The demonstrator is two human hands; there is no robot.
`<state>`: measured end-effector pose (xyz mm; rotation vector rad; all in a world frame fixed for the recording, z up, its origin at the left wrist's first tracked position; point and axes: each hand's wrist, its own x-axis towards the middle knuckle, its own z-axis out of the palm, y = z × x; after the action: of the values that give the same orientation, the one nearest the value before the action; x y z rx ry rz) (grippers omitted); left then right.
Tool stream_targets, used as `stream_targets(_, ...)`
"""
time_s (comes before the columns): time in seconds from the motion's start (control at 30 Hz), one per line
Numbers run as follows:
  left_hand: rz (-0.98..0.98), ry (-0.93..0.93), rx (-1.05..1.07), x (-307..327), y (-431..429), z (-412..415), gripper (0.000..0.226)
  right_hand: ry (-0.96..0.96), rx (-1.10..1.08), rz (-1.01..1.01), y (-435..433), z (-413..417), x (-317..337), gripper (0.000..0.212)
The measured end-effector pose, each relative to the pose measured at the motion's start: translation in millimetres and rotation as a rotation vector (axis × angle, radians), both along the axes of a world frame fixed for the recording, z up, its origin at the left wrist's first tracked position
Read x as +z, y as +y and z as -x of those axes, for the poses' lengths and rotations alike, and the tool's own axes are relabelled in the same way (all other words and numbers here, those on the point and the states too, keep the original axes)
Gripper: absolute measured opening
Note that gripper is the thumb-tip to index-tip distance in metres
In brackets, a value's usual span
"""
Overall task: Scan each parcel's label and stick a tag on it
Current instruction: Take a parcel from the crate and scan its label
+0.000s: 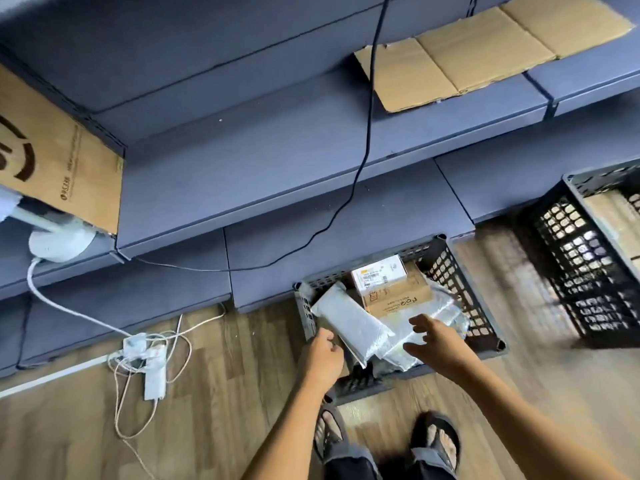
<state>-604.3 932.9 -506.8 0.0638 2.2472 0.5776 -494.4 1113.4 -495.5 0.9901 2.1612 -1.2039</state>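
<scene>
A dark plastic crate (pixel 460 282) sits on the wooden floor and holds several parcels. A grey poly-bag parcel (pixel 349 320) lies tilted at the crate's left side. A brown carton (pixel 398 296) with a white label (pixel 377 273) on top lies at the back. More silvery bags (pixel 440 317) lie on the right. My left hand (pixel 322 358) is at the near end of the grey parcel, fingers curled by its edge; whether it grips the parcel is unclear. My right hand (pixel 438 344) hovers over the bags with fingers spread, holding nothing.
Blue-grey shelves (pixel 277 174) run across the back, with flat cardboard (pixel 485 53) on one and a printed box (pixel 59 161) at the left. A second crate (pixel 588 258) stands at the right. A power strip with tangled cables (pixel 152 362) lies on the floor. My sandalled feet (pixel 384 441) are below.
</scene>
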Motion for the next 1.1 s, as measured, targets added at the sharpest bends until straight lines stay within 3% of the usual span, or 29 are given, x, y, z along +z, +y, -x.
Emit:
stream_targets(0.23,-0.088,-0.043,-0.021,-66.0,-4.5,27.8,0.019,-0.097,0.103,-0.183,-60.8,55.9,-93.3,0.071)
stream_targets(0.63,-0.052,-0.016,-0.066,-193.8,-17.0,60.8,0.026,-0.262,0.469,-0.492,-105.6,87.6,-273.8,0.097)
stream_targets(0.77,-0.045,-0.003,-0.061,-201.4,-23.8,63.0,0.03,-0.237,0.449,-0.549,-102.2,86.3,-285.4,0.093)
stream_targets(0.97,-0.063,0.004,-0.044,-152.0,-24.9,54.7,0.02,-0.145,0.222,-0.199,-71.2,82.9,-213.6,0.081)
stream_targets(1.1,-0.099,0.029,0.018,-84.6,-23.1,48.2,0.023,0.084,-0.17,0.343,-52.3,56.9,-113.1,0.077)
